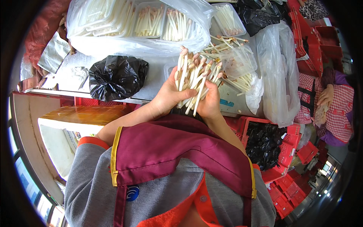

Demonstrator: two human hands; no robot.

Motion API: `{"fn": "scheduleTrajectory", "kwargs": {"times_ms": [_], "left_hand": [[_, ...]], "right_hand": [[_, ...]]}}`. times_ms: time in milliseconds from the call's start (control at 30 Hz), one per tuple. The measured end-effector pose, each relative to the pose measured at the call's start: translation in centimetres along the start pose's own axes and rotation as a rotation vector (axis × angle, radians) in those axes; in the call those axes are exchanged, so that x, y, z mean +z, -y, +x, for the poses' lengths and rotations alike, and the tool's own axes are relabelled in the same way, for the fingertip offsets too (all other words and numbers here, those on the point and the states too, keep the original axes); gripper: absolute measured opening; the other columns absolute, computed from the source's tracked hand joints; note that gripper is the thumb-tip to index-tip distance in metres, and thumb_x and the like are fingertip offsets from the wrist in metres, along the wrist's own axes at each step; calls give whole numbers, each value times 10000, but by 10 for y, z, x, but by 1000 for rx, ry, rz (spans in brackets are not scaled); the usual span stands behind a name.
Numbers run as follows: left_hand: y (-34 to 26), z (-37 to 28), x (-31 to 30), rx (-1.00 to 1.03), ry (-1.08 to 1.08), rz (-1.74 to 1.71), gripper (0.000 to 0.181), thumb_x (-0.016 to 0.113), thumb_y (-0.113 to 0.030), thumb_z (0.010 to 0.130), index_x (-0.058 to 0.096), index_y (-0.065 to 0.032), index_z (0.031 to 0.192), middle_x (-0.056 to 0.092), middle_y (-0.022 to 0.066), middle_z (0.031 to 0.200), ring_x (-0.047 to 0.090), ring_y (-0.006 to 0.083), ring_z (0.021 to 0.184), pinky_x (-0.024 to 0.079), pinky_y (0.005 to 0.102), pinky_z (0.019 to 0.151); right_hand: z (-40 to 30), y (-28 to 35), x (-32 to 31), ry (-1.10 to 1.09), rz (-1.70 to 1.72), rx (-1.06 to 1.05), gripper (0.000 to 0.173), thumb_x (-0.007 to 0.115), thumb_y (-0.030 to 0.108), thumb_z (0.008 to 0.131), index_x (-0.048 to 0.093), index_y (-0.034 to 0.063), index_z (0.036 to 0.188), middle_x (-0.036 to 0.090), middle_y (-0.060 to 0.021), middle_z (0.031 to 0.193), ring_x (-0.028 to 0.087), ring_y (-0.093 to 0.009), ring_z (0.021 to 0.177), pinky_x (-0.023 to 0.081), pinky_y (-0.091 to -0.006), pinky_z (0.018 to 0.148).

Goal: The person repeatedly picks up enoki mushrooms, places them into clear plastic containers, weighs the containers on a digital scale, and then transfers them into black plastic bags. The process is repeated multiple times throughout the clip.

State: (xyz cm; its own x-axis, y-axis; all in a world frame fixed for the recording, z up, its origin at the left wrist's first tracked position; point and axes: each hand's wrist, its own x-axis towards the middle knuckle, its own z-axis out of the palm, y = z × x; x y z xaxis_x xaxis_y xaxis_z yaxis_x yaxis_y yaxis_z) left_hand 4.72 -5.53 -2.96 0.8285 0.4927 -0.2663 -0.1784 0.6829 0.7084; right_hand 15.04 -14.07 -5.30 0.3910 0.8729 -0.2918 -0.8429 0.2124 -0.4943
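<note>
Both of my hands hold one bundle of peanut sprouts (195,76), with the pinkish nut ends pointing up and away from me. My left hand (173,92) grips the bundle from the left, thumb across the pale stems. On the right side my right hand (209,99) closes around the stems. Just right of the bundle, an empty clear plastic tray (238,61) lies over loose sprouts (241,83) on the metal table (154,71). Behind the hands, a large clear plastic bag (119,46) contains clear trays (149,21) filled with sprouts. Another filled tray (229,20) stands at the back right.
A knotted black plastic bag (117,76) sits left of my hands. A blue peeler-like tool (227,103) lies near the table edge. At right are a clear bag (279,71) and a red crate (289,144) holding black bags. A person in a checked apron (339,113) is farther right.
</note>
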Motion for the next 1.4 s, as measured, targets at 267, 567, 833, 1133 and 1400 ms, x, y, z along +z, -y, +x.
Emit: {"fn": "scheduleTrajectory", "kwargs": {"times_ms": [267,567,833,1133,1400], "left_hand": [[-4,-1,-3,-164,76,-153,758,678,54,719,296,-58,1364,454,70,1312,448,185,1197,368,327,1005],[-2,2,-4,-179,75,-77,705,719,-5,732,353,-55,1332,523,77,1233,520,187,1108,427,338,946],[2,9,2,-101,100,39,793,745,-20,718,299,-43,1373,462,75,1323,454,187,1200,349,335,1021],[1,5,-1,-242,47,-94,770,710,38,729,279,-38,1362,462,82,1304,466,191,1182,378,329,1000],[7,4,2,-148,46,74,685,662,54,757,307,-36,1336,475,91,1291,465,204,1184,380,339,995]], "right_hand": [[-1,7,16,-57,-179,-93,525,389,120,837,311,37,1349,471,-123,1280,492,-246,1163,399,-404,990],[-3,3,0,39,-200,-105,542,461,60,840,297,41,1356,452,-108,1289,481,-233,1166,394,-390,996],[0,-7,-10,71,-4,-85,593,460,432,923,271,82,1363,409,-92,1324,427,-222,1206,357,-397,1021],[-1,9,22,76,125,-131,554,339,458,959,222,142,1398,376,-106,1365,405,-246,1236,344,-424,1022],[0,3,-4,35,208,30,536,279,456,966,358,76,1335,457,-87,1309,458,-239,1188,340,-411,1024]]}}
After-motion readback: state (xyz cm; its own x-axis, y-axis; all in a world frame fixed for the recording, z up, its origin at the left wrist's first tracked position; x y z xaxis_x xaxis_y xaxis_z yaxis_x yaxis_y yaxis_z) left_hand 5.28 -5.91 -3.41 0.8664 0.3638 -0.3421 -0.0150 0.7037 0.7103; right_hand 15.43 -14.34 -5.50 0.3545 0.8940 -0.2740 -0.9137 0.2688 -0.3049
